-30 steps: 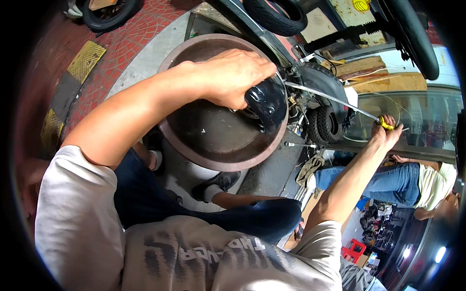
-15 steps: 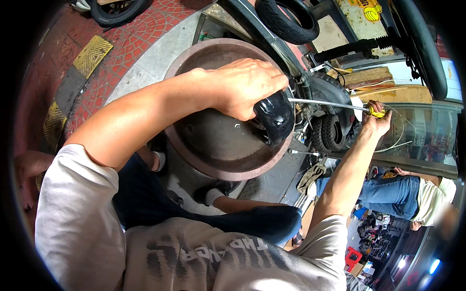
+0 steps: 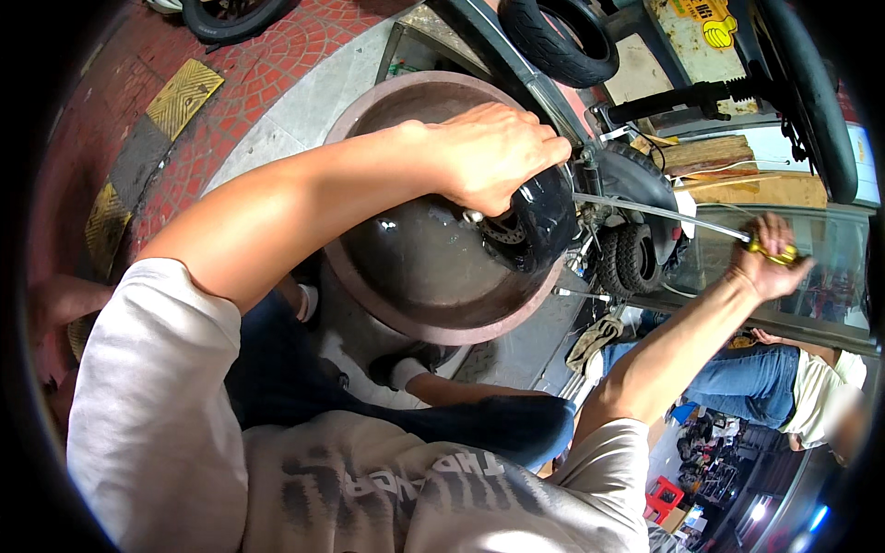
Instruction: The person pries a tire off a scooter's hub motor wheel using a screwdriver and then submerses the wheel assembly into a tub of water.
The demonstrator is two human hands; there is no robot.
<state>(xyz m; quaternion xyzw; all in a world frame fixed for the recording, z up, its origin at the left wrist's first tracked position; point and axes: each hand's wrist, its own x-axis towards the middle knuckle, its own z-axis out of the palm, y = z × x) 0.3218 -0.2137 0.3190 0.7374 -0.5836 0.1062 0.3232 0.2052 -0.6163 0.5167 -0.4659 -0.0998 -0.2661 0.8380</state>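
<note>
My left hand is closed over the top of a small wheel with a wet, glossy black tyre. A brake disc with holes shows on its side below my fingers. The wheel is propped upright against the right inner side of a round brown basin. Out to the right, my right hand grips the yellow handle of a long screwdriver. The screwdriver's metal shaft runs left to the tyre's outer edge; its tip is hidden there, so I cannot tell how it meets the tyre.
A loose black tyre lies beyond the basin. Knobbly tyres and wooden boards stand to the right, near a glass case. Another person in jeans is at the far right. Yellow-and-black ramp pieces lie left.
My right hand has moved farther right with the screwdriver. My left hand and the wheel have turned slightly, and more of the brake disc shows.
</note>
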